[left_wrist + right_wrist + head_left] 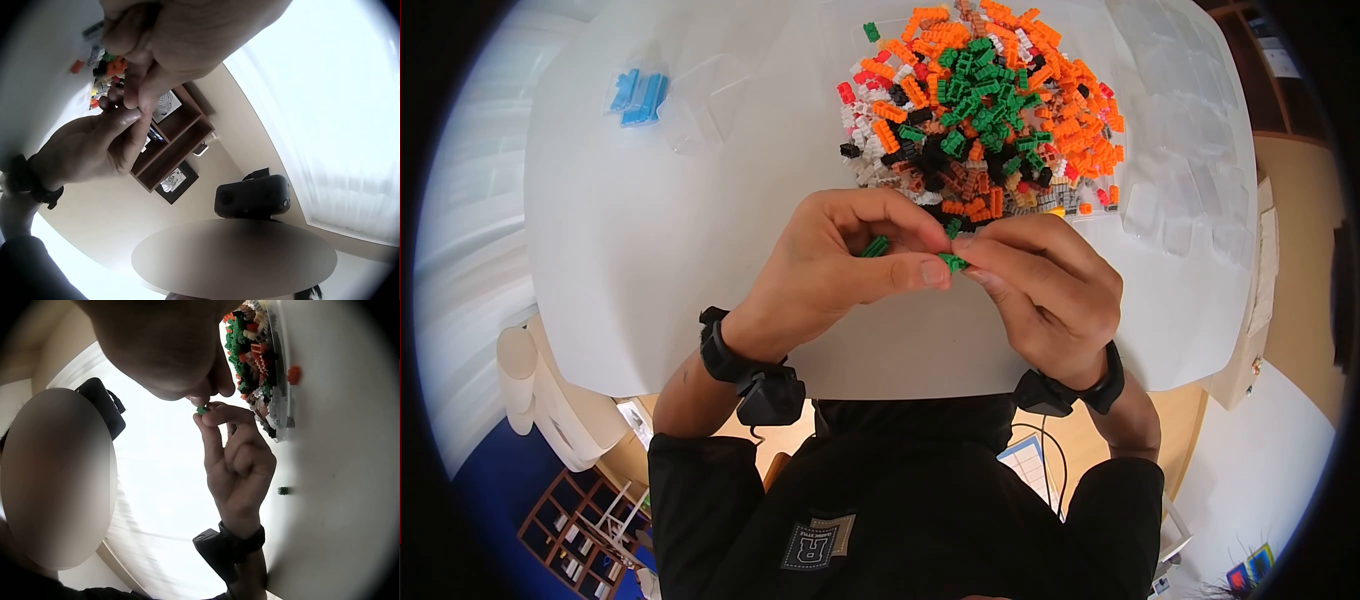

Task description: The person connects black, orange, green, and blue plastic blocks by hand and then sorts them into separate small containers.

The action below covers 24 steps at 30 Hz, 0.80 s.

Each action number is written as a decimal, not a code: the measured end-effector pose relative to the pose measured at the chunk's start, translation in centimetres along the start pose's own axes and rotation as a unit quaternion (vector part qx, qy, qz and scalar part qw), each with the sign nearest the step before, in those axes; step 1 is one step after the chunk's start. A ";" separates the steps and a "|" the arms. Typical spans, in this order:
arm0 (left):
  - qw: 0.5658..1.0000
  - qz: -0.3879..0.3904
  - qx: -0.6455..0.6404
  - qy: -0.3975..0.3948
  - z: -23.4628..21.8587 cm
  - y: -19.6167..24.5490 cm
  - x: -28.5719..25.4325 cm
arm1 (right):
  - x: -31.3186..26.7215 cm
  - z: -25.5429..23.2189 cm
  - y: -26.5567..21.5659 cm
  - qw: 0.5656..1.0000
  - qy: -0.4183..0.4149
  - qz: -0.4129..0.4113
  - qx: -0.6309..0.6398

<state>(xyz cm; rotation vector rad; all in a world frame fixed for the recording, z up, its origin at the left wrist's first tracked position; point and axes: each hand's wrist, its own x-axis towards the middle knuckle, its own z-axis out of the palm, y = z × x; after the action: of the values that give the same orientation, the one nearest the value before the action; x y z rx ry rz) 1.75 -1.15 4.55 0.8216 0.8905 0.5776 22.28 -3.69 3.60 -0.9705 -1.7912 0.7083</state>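
Observation:
In the head view, the left hand (825, 255) pinches a small green building brick (952, 262) between thumb and forefinger. Meeting it from the other side, the right hand (1055, 285) has its thumb and fingertips on the same green piece. The right wrist view shows the green brick (202, 410) at the joined fingertips, partly covered by them. Another green brick (875, 246) shows through the gap between the left thumb and forefinger; the right wrist view has a green brick (283, 490) lying on the table below the left hand.
Just beyond the hands, a heap of orange, green, white, black and brown bricks (990, 100) fills a clear tray. Blue pieces (640, 98) lie at the far left beside a clear plastic container (700, 115). Clear plastic boxes (1175, 215) stand along the table's right side.

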 end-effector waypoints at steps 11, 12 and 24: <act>1.000 0.004 0.005 0.003 -0.1 -0.2 0.1 | 0.1 -0.1 0.0 1.000 0.002 0.007 0.012; 1.000 0.004 0.007 0.004 -0.1 -0.2 0.0 | 0.1 -0.1 -0.1 1.000 0.002 0.008 0.012; 1.000 0.013 0.004 0.001 -0.2 -0.5 0.1 | 0.1 0.0 0.1 1.000 -0.002 -0.014 0.004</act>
<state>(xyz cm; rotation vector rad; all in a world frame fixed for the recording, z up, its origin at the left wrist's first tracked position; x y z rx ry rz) 1.73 -1.26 4.06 0.8413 0.8856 0.5986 22.25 -3.61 3.57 -0.9380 -1.8008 0.7003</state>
